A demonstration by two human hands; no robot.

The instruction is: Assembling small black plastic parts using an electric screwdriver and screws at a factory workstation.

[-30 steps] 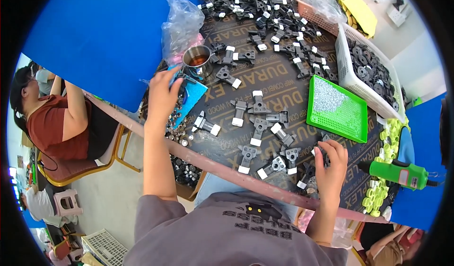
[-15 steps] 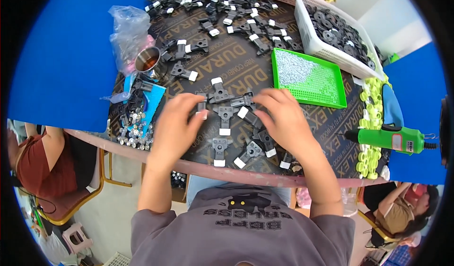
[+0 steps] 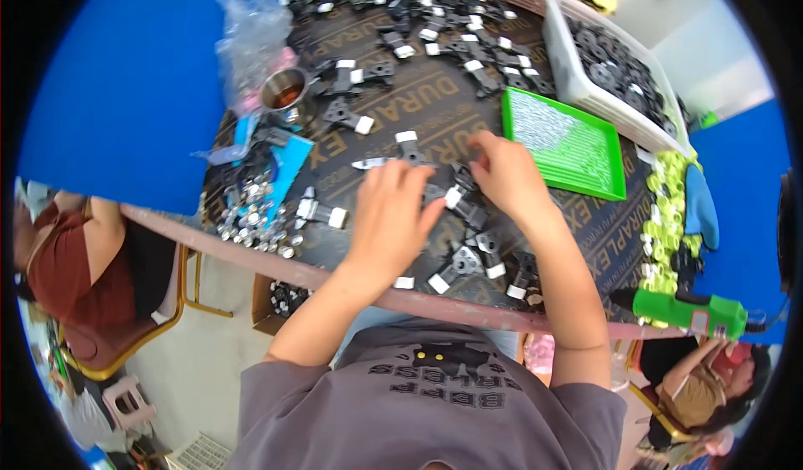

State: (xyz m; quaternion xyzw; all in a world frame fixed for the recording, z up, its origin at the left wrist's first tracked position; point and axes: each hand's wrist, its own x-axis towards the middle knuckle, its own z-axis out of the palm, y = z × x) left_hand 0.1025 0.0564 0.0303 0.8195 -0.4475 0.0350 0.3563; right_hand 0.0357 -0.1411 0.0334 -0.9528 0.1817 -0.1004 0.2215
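Observation:
My left hand (image 3: 386,212) is over the near middle of the table, fingers spread and bent above a black bracket (image 3: 432,192) with a pale end. My right hand (image 3: 508,177) is just right of it, fingers curved and apart beside another black piece (image 3: 462,176); whether they touch it is unclear. A bracket with a white cap (image 3: 322,212) lies left of my left hand. Beyond the hands stands another white-capped bracket (image 3: 407,141). Several more lie near the table edge, among them a bracket (image 3: 462,265) with a three-lobed plate. My left hand hides some pieces.
A green tray (image 3: 621,156) holds small pale pieces. Behind it stands a white basket (image 3: 571,85) of black round parts. Yellow-green clips (image 3: 661,219) and a green electric screwdriver (image 3: 690,311) lie at right. A steel cup (image 3: 285,91) and metal pieces (image 3: 251,219) are at left.
My left hand has moved right, leaving a white-capped bracket lying to its left. My right hand has drawn slightly up and right. The green screwdriver has shifted toward the near table edge.

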